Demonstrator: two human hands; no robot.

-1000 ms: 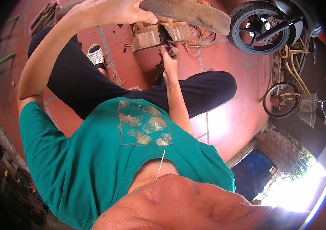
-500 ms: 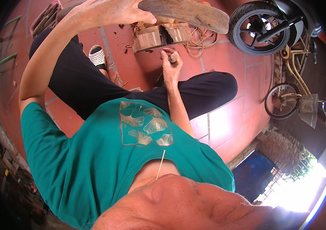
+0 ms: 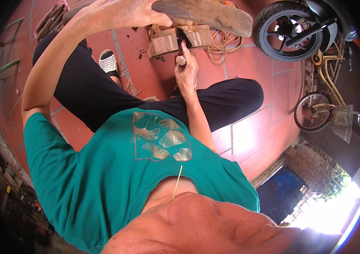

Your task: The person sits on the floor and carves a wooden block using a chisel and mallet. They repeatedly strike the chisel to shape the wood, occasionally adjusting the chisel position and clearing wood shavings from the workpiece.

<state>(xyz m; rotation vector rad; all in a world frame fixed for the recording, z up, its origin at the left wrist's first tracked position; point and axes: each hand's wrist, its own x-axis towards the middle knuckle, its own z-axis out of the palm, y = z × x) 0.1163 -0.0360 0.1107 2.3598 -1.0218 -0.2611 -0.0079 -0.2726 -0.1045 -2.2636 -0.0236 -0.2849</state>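
My left hand is closed at the near end of a dark, curved piece of wood, its thumb showing and its other fingers cut off by the upper edge. Just below that piece sits a thick wooden block with a pale ridged side and a dark notch. My right hand is closed round a short handle, of which only the rounded, light wooden end shows. What the handle belongs to is hidden. The right index finger is stretched out, its tip at the notch.
Behind the block lies a coil of tan cord. A motorbike wheel and a bicycle stand to the right. Wood chips are scattered on the red tiled floor. At the far left is a pink basket of long tools.
My right hand has turned, and its index finger now reaches up to the notch. The handle end has shifted left and nearer. My left hand and the curved wood have hardly moved.
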